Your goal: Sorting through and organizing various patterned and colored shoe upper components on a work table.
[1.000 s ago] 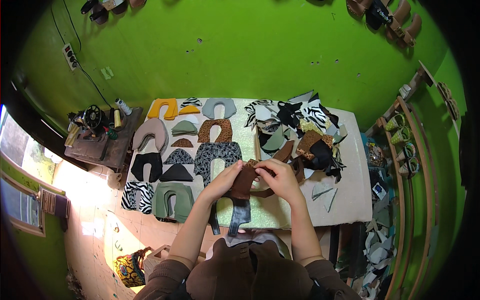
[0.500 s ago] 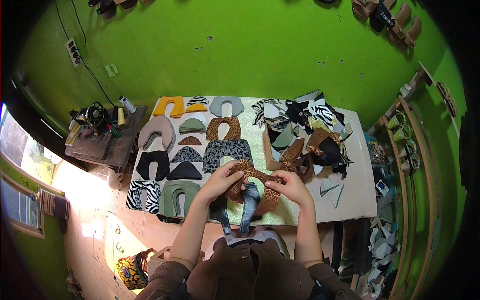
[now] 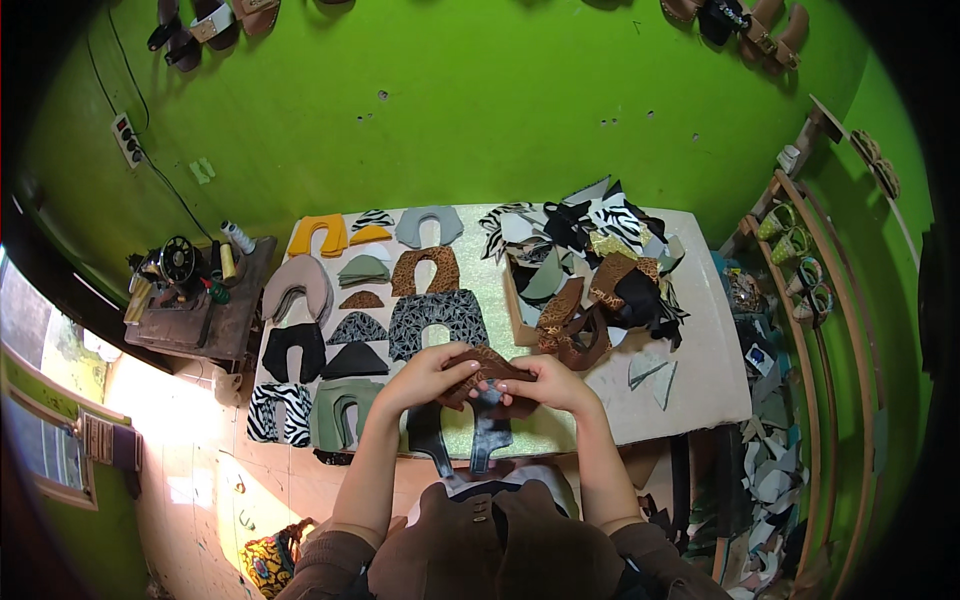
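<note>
Wall (image 3: 500,130), green, behind your work; table (image 3: 700,395), pale-topped, before you; heap of mixed offcuts (image 3: 615,222), on the table's right part; U-shaped piece (image 3: 410,328), black and grey patterned, lying beyond your left hand; dark glossy piece (image 3: 430,430), two-legged, at the table's near edge; brown patterned piece (image 3: 492,362), one, bent, held between your hands above the near side of the table; your left hand (image 3: 418,380), fingers pinching its left end; your right hand (image 3: 560,384), fingers gripping its right end; grey offcuts (image 3: 655,378), pointed, right of your right hand
</note>
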### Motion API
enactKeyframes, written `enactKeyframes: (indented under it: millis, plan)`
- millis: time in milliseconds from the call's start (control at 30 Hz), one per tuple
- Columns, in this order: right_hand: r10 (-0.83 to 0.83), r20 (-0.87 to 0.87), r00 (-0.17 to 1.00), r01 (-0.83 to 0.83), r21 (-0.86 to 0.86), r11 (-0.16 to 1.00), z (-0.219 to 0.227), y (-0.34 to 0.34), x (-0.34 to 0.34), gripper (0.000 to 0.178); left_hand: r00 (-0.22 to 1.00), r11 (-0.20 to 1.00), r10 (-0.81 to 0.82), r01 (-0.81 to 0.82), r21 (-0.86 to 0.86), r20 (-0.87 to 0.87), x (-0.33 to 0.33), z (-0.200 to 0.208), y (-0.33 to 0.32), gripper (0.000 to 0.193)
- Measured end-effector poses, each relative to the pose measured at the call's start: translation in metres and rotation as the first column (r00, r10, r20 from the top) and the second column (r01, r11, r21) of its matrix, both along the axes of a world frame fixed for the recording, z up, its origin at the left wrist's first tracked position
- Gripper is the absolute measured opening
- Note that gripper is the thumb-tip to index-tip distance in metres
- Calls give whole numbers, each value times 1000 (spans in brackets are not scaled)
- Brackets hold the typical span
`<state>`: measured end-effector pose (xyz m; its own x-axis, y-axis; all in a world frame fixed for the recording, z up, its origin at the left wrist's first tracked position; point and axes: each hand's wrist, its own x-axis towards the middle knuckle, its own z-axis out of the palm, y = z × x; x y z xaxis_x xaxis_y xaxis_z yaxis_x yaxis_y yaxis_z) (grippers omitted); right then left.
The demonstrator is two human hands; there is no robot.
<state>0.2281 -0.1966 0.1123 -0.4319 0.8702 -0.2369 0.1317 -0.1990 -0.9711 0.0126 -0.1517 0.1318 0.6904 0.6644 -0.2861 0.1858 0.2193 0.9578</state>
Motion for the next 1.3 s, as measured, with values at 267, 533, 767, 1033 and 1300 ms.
enactKeyframes:
  millis: [267,533,767,1033,1300]
  plan:
    - [-40,25,999,37,123,992,-19,-8,18,19,973,970,-171,194,-146,159,11,-38,-17,19]
    - [-307,236,922,232,296,927,-24,-17,45,18,944,934,76,46,-355,323,27,-58,-21,23]
    - [-752,534,386,169,760,627,-17,3,48,34,827,873,463,-362,-326,320,31,-47,-6,14]
    - [-626,629,461,216,605,766,-23,13,44,35,833,886,457,-398,-237,312,33,-37,-8,12]
    - [-613,-249,750,653,128,747,29,20,56,21,776,865,499,-469,-176,385,26,-26,-6,13]
